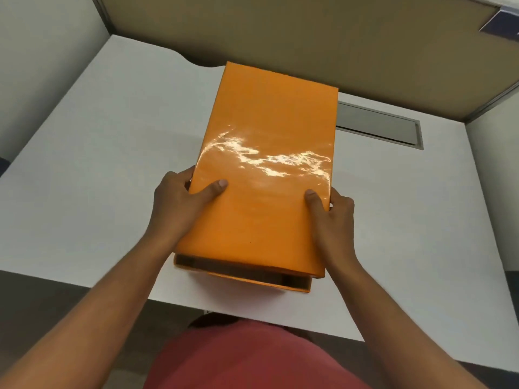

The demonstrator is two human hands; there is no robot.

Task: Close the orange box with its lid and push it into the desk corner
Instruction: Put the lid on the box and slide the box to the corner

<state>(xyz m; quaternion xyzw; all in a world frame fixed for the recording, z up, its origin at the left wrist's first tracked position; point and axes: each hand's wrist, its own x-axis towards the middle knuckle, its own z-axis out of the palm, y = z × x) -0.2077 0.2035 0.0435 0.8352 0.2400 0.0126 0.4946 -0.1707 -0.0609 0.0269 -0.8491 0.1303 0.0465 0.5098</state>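
Note:
A glossy orange lid [266, 169] hangs over the orange box [247, 277], whose dark inside and near rim show below the lid's front edge. The lid sits shifted slightly away from me and is not seated on the box. My left hand [182, 200] grips the lid's left edge, thumb on top. My right hand [332, 211] grips the right edge the same way. Both rest over the white desk [98, 178].
A tan partition [280, 37] runs along the desk's back, a white wall panel [42, 51] along its left. A grey cable slot [379, 124] lies in the desk behind the box to the right. The desk's front edge is close to my red-clad body.

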